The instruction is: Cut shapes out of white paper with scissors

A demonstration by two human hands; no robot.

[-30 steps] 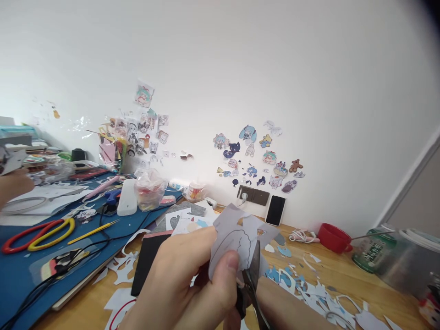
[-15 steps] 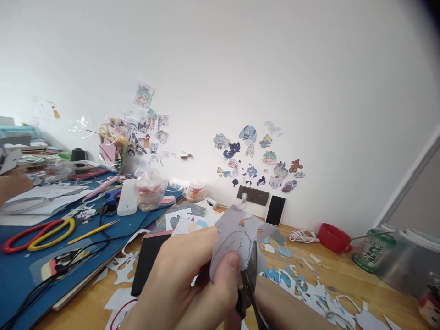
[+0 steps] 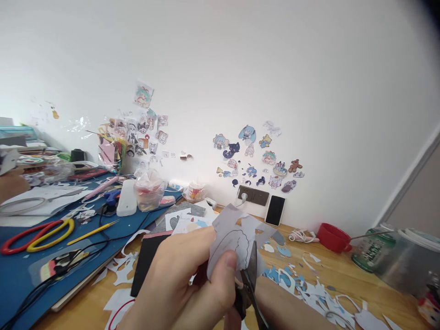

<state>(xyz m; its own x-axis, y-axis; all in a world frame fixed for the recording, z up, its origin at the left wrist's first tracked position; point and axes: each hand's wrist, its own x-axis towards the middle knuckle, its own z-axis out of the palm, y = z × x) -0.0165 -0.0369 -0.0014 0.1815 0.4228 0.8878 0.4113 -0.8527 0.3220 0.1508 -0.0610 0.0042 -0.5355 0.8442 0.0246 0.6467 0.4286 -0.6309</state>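
Note:
My left hand point(image 3: 195, 279) pinches a piece of paper point(image 3: 228, 247) between thumb and fingers, with the thumb flat on its front. A drawn outline with a scalloped edge shows on the paper, whose upper part is cut ragged. Dark-handled scissors point(image 3: 252, 270) stand at the paper's right edge, blades pointing up along it. My right hand point(image 3: 233, 319) grips the scissors from below; it is mostly hidden behind my left hand, and its forearm comes in from the lower right.
Paper scraps point(image 3: 309, 293) litter the wooden table at the right, near a red cup point(image 3: 333, 237) and a green can point(image 3: 373, 250). A phone point(image 3: 275, 210) leans on the wall. On the blue mat lie red-and-yellow-handled scissors point(image 3: 51, 233). Another person's hand point(image 3: 13, 185) is at the far left.
The paper and my left hand have shifted slightly left and tilted a little. The scissors stay at the paper's right edge.

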